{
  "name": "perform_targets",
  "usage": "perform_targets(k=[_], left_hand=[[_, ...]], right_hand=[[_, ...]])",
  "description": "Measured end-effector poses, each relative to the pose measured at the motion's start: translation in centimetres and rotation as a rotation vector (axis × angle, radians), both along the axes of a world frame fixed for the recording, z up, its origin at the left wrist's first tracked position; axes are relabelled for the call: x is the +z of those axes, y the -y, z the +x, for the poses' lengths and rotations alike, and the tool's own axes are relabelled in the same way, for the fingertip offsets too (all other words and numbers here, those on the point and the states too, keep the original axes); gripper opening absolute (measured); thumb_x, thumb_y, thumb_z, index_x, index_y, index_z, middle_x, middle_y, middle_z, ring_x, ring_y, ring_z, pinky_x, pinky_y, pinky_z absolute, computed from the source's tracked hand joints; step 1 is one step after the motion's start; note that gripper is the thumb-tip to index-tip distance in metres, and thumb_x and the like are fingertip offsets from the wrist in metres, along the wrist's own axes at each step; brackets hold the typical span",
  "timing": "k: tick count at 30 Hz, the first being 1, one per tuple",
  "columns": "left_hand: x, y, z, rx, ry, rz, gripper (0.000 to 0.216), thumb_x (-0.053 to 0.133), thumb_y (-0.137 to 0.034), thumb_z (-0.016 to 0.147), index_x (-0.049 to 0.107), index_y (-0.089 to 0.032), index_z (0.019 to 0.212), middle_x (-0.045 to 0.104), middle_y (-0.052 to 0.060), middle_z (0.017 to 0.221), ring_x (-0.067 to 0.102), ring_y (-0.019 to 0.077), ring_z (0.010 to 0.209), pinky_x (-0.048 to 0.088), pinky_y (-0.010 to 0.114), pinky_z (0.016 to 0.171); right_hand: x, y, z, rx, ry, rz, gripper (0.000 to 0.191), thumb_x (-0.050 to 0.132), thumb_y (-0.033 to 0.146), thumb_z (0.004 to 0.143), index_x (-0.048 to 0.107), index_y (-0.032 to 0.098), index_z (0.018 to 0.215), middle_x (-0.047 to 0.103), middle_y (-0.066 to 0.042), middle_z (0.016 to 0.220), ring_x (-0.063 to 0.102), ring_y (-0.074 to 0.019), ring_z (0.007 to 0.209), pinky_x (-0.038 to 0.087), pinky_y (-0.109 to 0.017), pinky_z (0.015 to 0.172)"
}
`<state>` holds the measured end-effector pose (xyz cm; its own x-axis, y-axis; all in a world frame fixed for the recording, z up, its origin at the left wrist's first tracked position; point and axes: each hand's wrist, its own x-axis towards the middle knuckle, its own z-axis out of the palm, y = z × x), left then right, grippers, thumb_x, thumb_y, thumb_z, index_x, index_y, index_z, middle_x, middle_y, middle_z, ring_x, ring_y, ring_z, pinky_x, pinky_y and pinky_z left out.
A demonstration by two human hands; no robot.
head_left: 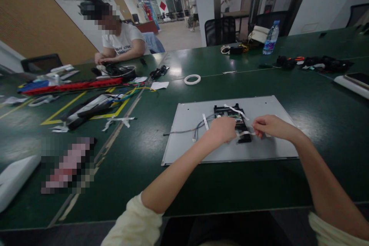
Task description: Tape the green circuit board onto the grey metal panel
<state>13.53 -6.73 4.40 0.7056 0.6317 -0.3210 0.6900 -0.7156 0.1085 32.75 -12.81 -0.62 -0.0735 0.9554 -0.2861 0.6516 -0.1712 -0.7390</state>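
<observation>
A light grey flat panel [184, 150] lies on the green table, with a black frame [246, 137] that carries a small circuit board on top of it. My left hand [223, 128] is closed over the frame's left side; its fingertips are hidden, so what they grip does not show. Just right of the frame, my right hand [269, 127] is pinched at the end of a strip of white tape [245, 133], which stretches across the frame toward my left hand. Another white strip [236, 111] crosses the frame's top. Grey cables [198, 126] run out leftward over the panel.
A roll of white tape [192, 80] lies beyond the panel. Left are a black pouch [86, 111], red and blue items with wires [77, 84], and a blurred pink object [69, 165]. Across the table sits a person [123, 40]. A water bottle [271, 38] stands back right.
</observation>
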Motion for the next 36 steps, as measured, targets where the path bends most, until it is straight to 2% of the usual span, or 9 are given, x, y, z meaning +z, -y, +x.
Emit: perform_targets(k=[3,6,12,16,22,26,31,33,36], left_hand=[[0.5,-0.3,-0.2,0.021,-0.049,-0.001,0.017,0.057,-0.017,0.068,0.069,-0.009,0.077,0.065,0.014,0.062,0.064,0.0272,0.074,0.051,0.037,0.069],[1.1,-0.6,-0.4,0.03,-0.066,-0.085,0.016,0.055,-0.019,0.071,0.068,-0.009,0.073,0.065,0.011,0.06,0.063,0.0222,0.067,0.051,0.032,0.066],[1.4,-0.4,-0.2,-0.03,0.11,-0.276,0.031,0.042,-0.026,0.081,0.065,-0.01,0.069,0.065,0.009,0.061,0.058,0.013,0.052,0.047,0.024,0.057],[0.9,-0.4,-0.1,-0.045,0.158,-0.209,0.031,0.044,-0.03,0.08,0.064,-0.012,0.066,0.063,0.007,0.058,0.056,0.0132,0.05,0.045,0.025,0.055],[-0.2,-0.7,-0.2,-0.026,0.076,-0.084,0.033,0.047,-0.033,0.078,0.065,-0.011,0.059,0.062,0.01,0.058,0.059,0.0178,0.058,0.047,0.029,0.06],[-0.9,-0.8,-0.1,-0.011,0.02,-0.012,0.032,0.051,-0.035,0.076,0.068,-0.01,0.066,0.064,0.013,0.063,0.061,0.0224,0.066,0.049,0.033,0.063],[-0.5,-0.8,-0.1,0.009,-0.022,-0.047,0.026,0.055,-0.031,0.074,0.069,-0.009,0.071,0.064,0.013,0.062,0.062,0.0221,0.067,0.05,0.032,0.066],[-0.1,-0.8,-0.2,0.009,-0.024,-0.078,0.022,0.056,-0.026,0.073,0.07,-0.009,0.074,0.065,0.012,0.062,0.062,0.0212,0.066,0.051,0.031,0.066],[0.5,-0.9,-0.4,0.004,-0.058,-0.108,0.019,0.057,-0.019,0.069,0.07,-0.007,0.076,0.065,0.012,0.062,0.062,0.0209,0.063,0.051,0.031,0.065]], right_hand=[[-0.3,0.0,0.1,-0.009,-0.026,-0.001,0.023,0.045,0.03,0.083,0.059,0.017,0.071,0.067,-0.003,0.07,0.063,-0.0127,0.061,0.046,-0.024,0.06],[-0.4,0.0,0.3,-0.01,-0.029,-0.021,0.026,0.045,0.033,0.084,0.059,0.015,0.072,0.066,-0.004,0.07,0.061,-0.0113,0.058,0.045,-0.023,0.058],[-0.2,0.0,0.4,-0.008,0.039,-0.047,0.026,0.044,0.033,0.083,0.06,0.015,0.072,0.067,-0.005,0.073,0.06,-0.0109,0.057,0.044,-0.023,0.055],[-0.1,0.1,0.6,-0.049,0.076,-0.031,0.025,0.044,0.031,0.082,0.059,0.016,0.068,0.066,-0.004,0.068,0.06,-0.012,0.058,0.045,-0.023,0.056],[0.3,0.4,0.8,-0.066,0.185,0.023,0.026,0.046,0.034,0.08,0.061,0.017,0.068,0.064,-0.002,0.063,0.059,-0.0124,0.057,0.041,-0.023,0.055],[0.8,0.4,0.6,-0.034,0.237,0.033,0.026,0.048,0.037,0.079,0.062,0.017,0.07,0.063,-0.001,0.062,0.058,-0.0124,0.056,0.039,-0.024,0.057],[1.1,0.5,0.1,0.075,0.163,-0.039,0.026,0.05,0.039,0.078,0.065,0.018,0.078,0.065,-0.001,0.064,0.059,-0.0133,0.058,0.04,-0.024,0.057],[1.0,0.5,0.1,0.114,0.205,-0.045,0.025,0.05,0.039,0.077,0.066,0.018,0.077,0.064,0.0,0.063,0.058,-0.0133,0.058,0.04,-0.025,0.058],[0.9,0.4,0.4,0.098,0.319,-0.002,0.026,0.05,0.038,0.077,0.066,0.018,0.073,0.064,-0.001,0.065,0.057,-0.0142,0.061,0.038,-0.026,0.059]])
